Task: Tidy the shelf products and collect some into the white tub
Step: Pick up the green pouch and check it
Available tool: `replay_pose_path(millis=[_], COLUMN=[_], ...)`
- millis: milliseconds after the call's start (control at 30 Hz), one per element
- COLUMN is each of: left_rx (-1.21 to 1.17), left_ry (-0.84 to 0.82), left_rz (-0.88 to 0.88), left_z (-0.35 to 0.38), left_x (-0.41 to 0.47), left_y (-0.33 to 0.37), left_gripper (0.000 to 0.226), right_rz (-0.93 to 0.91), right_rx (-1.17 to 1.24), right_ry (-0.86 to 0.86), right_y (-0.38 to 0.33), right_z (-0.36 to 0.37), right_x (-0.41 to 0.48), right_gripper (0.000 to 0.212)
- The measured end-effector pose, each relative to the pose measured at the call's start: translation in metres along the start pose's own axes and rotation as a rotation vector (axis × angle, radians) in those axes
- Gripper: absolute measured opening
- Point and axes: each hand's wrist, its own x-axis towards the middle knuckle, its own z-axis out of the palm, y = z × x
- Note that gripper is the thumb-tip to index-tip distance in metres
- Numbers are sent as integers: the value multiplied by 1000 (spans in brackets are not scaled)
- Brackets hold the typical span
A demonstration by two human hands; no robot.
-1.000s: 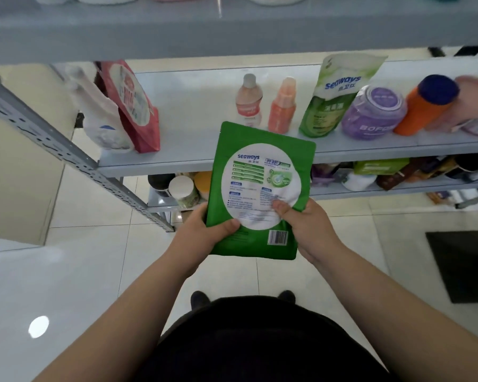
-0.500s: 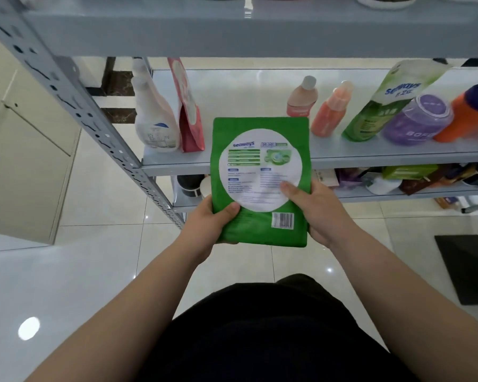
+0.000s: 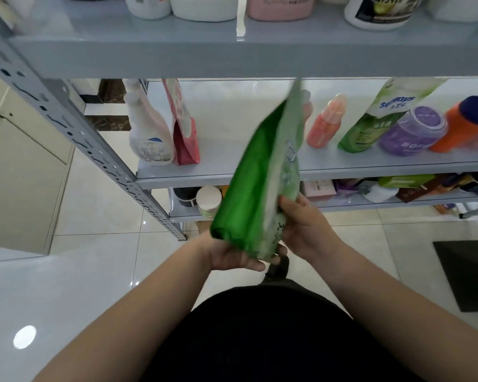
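green pouch (image 3: 255, 183) is blurred, partly hiding a bottle (image 3: 307, 110).

Free shelf (image 3: 226, 128) gap between red pouch (image 3: 185, 133) and bottles (image 3: 326, 122)

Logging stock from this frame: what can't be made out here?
Head view:
green pouch label: smeared by motion blur.
top-shelf containers: cut off by the upper edge.
pale bottle: mostly hidden behind the pouch.
lower-shelf items: small and shadowed.
white tub: not in view.
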Motion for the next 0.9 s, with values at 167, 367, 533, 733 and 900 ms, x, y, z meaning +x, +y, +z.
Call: replay_pose_path(millis=[167, 367, 533, 733, 900], left_rx=[-270, 57, 94, -13, -67], left_ry=[227, 547, 759, 608, 639], left_rz=[215, 362, 482, 503, 456], left_z=[-27, -46, -53, -58, -60], left_x=[-24, -43, -40, -30, -13], left_y=[12, 27, 28, 33, 46], left_gripper=[52, 92, 55, 93, 74], right_rz=[64, 91, 194, 346, 276], right_rx=[-144, -276, -358, -494, -480], right_ry=[52, 154, -43, -164, -36], right_y=[-13, -12, -28, -40, -37], right_z=[4, 9, 9, 0, -8], right_x=[27, 59, 77, 94, 109], right_gripper=[37, 40, 47, 55, 50])
